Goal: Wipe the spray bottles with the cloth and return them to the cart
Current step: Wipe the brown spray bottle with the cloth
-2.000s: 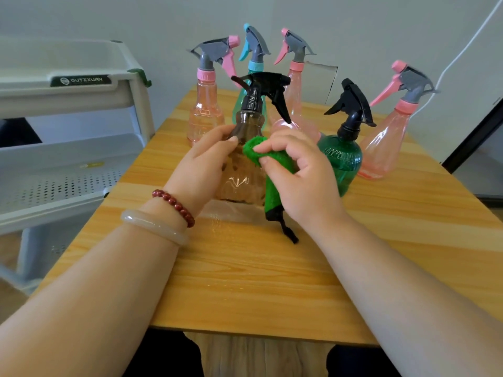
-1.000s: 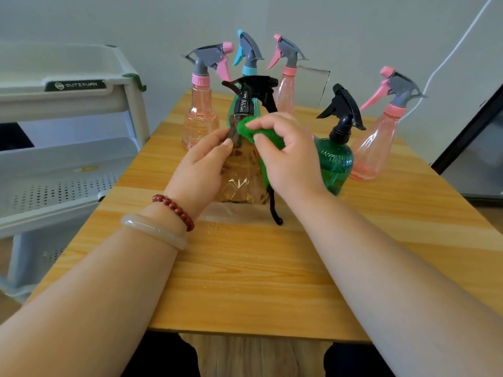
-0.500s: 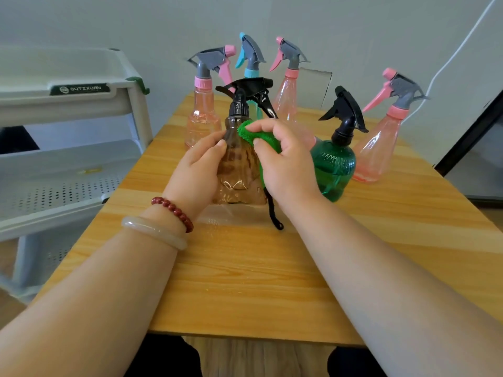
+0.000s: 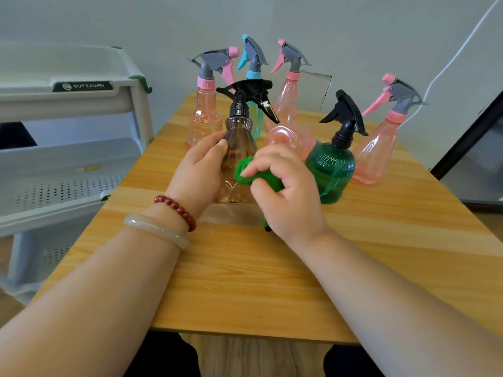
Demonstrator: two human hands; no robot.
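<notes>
Left hand (image 4: 198,170) grips the brown bottle (image 4: 240,146), right hand (image 4: 288,198) pinches cloth (image 4: 244,170) against it, green bottle (image 4: 334,168) just beside.

Single head-worn view, looking forward and down — close over table (image 4: 272,281), wide-angle

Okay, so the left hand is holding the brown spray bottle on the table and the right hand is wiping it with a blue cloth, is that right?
Not quite: the cloth is green, not blue. In the head view, the left hand holds the brown spray bottle on the table while the right hand wipes it with a green cloth.
</notes>
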